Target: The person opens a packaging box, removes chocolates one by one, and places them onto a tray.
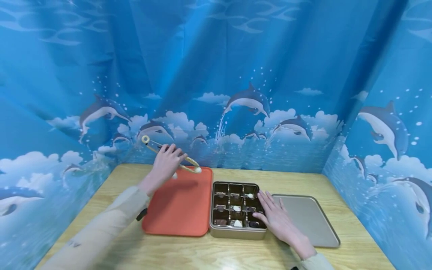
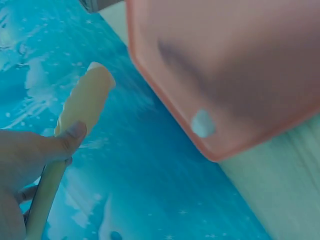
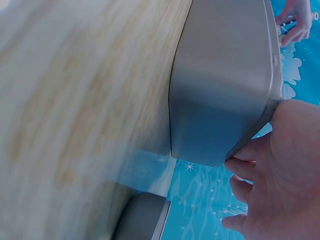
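In the head view my left hand [image 1: 167,162] grips a pair of yellow tongs [image 1: 190,162] over the far part of the orange tray [image 1: 179,210]. A small white piece [image 1: 198,170] shows at the tips of the tongs; in the left wrist view only a sliver of white peeks past the tongs [image 2: 87,97]. Another white piece [image 2: 203,124] lies on the tray near its corner. My right hand [image 1: 278,219], fingers extended, rests at the right rim of a metal tin [image 1: 237,234] divided into compartments. Dark chocolates and several white pieces sit inside them.
A flat metal lid [image 1: 308,221] lies on the wooden table [image 1: 182,255] right of the tin, partly under the right hand and forearm. The tray stands close against the tin's left side. A blue dolphin-print curtain [image 1: 216,75] closes off the back and sides.
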Demonstrator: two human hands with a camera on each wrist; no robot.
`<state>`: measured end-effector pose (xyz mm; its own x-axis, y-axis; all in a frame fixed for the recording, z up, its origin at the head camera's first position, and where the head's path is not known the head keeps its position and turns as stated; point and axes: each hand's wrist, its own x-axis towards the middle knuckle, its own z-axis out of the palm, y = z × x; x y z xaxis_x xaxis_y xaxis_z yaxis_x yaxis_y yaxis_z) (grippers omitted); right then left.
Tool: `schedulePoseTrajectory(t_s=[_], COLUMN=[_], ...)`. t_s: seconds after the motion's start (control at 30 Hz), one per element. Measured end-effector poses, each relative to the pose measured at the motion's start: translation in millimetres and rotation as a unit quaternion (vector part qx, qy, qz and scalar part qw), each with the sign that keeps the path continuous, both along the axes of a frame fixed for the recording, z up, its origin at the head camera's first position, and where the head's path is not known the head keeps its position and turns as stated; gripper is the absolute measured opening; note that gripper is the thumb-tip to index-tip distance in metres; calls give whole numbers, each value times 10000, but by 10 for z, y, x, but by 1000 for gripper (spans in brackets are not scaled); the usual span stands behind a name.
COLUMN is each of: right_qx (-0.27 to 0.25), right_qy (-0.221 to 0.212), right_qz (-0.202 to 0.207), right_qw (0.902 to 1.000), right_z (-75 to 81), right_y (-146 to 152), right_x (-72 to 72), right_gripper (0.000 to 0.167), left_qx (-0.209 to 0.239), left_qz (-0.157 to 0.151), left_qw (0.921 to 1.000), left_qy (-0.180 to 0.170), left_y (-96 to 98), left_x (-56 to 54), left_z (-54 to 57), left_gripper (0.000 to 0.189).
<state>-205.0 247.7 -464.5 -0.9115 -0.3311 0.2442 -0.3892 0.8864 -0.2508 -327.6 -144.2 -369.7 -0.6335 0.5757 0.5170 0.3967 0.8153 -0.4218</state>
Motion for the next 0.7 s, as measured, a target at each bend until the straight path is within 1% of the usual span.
schedulePoseTrajectory(t_s=[0.1, 0.23, 0.3, 0.43, 0.53, 0.7], right_qx=[-29, -92, -89, 1, 56, 89], right_qy=[94, 228, 212, 54, -37, -24], right_qz=[39, 93, 73, 9, -22, -38], right_qw=[9999, 9997, 9997, 10000, 10000, 10000], right_z=[-10, -27, -22, -5, -2, -7], right_y=[11, 15, 8, -8, -10, 6], right_x=[0, 4, 7, 6, 3, -3], right_gripper=[73, 73, 73, 73, 73, 73], left_qx=[-24, -231, -358, -592, -635, -627], left_qz=[167, 425, 517, 681, 703, 733], left_qw=[9998, 9988, 9979, 9955, 9947, 9944], left_qy=[58, -69, -140, -303, -389, -441], left_y=[-63, -109, -117, -113, -98, -53], left_x=[-42, -110, -161, -233, -273, -318], left_z=[-86, -203, -264, -351, -400, -440], left_gripper=[22, 14, 18, 38, 40, 34])
